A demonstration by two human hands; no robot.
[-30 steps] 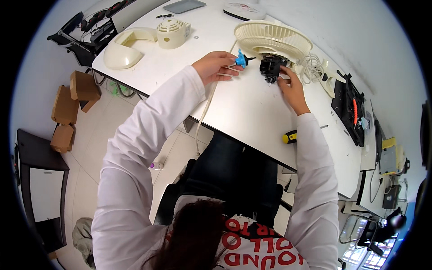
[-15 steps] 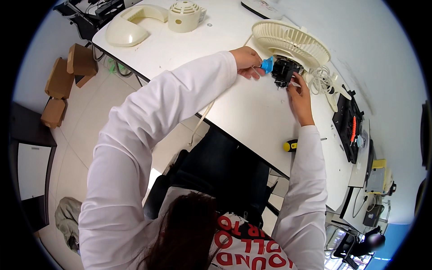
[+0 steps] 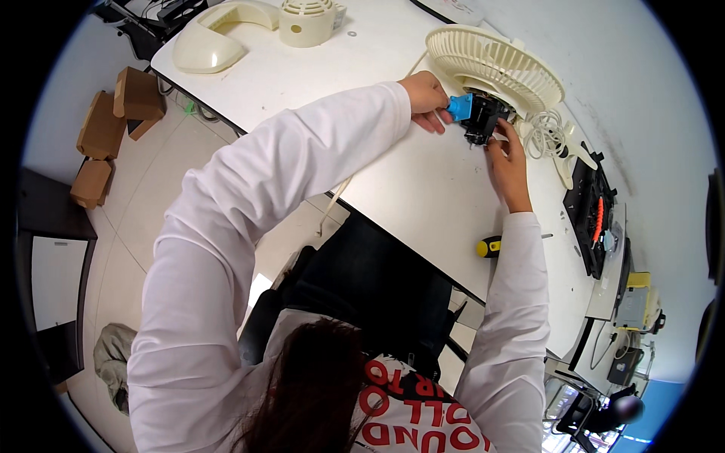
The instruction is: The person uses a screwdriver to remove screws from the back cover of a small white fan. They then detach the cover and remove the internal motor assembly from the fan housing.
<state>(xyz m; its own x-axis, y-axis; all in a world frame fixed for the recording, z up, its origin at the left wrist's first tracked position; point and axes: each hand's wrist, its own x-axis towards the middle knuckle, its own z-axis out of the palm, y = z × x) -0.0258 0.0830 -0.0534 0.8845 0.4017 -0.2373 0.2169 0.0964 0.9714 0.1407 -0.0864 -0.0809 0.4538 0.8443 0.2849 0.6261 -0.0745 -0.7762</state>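
My left hand [image 3: 427, 100] pinches a small blue plastic part [image 3: 460, 107] between thumb and fingers. The blue part meets the side of a black motor assembly [image 3: 484, 118], which sits behind a cream fan grille [image 3: 498, 66] at the far side of the white table. From the right, my right hand [image 3: 508, 160] grips the black assembly, fingers on its edge and thumb at its near side. Whether the blue part is seated on the assembly or only touching it, I cannot tell.
A yellow-and-black screwdriver [image 3: 489, 247] lies by my right forearm. Coiled white cable [image 3: 545, 134] rests right of the grille. Beyond it is a black tool case [image 3: 587, 208]. A curved cream housing [image 3: 211, 51] and a vented cream cover [image 3: 307, 24] stand at the far left.
My left hand has moved slightly right, bringing the blue part against the black assembly and turning its broad face into view. My right hand keeps its grip on the assembly.
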